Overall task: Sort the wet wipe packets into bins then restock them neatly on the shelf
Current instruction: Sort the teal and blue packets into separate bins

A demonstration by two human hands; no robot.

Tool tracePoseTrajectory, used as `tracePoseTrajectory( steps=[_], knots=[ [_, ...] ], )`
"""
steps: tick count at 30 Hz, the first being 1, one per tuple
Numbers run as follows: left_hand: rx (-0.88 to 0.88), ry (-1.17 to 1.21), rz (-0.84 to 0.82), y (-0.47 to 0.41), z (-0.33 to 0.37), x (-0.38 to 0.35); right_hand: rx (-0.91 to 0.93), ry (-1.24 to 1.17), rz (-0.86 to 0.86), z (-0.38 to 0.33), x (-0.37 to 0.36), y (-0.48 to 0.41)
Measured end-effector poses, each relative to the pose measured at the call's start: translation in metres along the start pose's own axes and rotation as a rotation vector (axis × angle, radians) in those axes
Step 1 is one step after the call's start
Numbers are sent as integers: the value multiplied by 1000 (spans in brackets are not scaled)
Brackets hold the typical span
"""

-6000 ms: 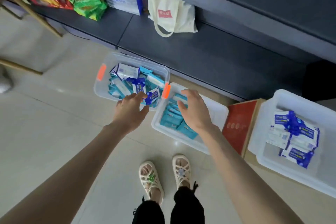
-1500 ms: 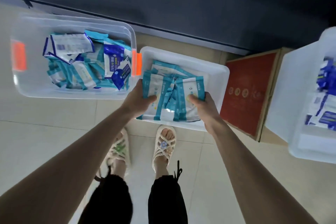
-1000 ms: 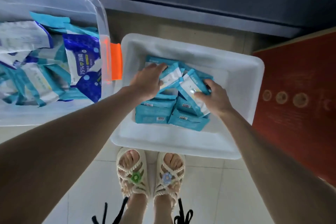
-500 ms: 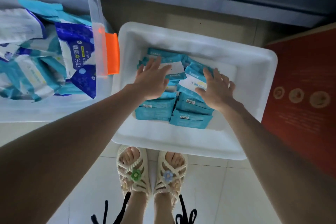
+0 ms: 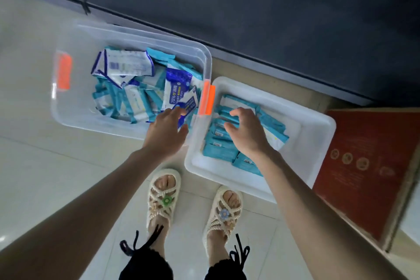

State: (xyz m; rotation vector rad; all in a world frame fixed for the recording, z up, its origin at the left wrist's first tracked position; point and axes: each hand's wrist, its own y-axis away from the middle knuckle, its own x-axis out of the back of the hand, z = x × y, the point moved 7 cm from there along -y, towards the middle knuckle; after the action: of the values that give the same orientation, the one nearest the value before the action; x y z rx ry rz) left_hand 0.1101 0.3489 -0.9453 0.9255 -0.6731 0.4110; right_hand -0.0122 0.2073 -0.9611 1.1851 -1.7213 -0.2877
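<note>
The dark shelf [image 5: 272, 18] runs across the top, and the tiled floor [image 5: 34, 166] below it carries everything else. The clear bin [image 5: 68, 118] sits on the left, holding a loose heap of mixed packets [image 5: 127, 98], teal ones and blue-and-white ones jumbled at all angles. Against its right end is the white bin [image 5: 318, 134], where the teal packets [image 5: 272, 125] lie in rough overlapping rows. A red box [image 5: 363, 166] stands just beside it.

The hands are apart. The left hand [image 5: 166, 134] reaches over the clear bin's near corner, fingers stretched toward a blue packet [image 5: 177, 91], gripping nothing. The right hand [image 5: 247, 134] hovers over the teal rows, fingers loosely bent and empty; I cannot tell whether it touches them.

Sorting looks only partway done. The blue packet lies tangled among others, so a quick pull may drag a teal neighbour along into the wrong bin. The film wrappers probably slip easily from a light pinch. The orange latch [image 5: 208, 100] juts out between the bins and could catch a passing wrist. A careless right hand could knock the rows askew.
</note>
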Motion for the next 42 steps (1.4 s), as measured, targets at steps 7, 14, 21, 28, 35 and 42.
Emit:
tracePoseTrajectory(
  steps=[7,14,21,28,35,42],
  knots=[
    [190,93,-1,-21,-101,42,-4,-41,-17,-78,-61,-21],
    [401,309,-85,-51,-167,49,-212,-156,13,-105,-114,-54],
    [388,346,-46,-101,-184,43,-465,-358,93,-81,-146,-92],
    [536,515,283,-153,-212,54,-491,-330,192,-77,-169,-122],
    [629,583,337,-173,-225,61,-301,-433,382,-94,-173,-117],
    [574,528,252,-163,-228,60,-706,-713,375,-67,-186,-135]
  ],
)
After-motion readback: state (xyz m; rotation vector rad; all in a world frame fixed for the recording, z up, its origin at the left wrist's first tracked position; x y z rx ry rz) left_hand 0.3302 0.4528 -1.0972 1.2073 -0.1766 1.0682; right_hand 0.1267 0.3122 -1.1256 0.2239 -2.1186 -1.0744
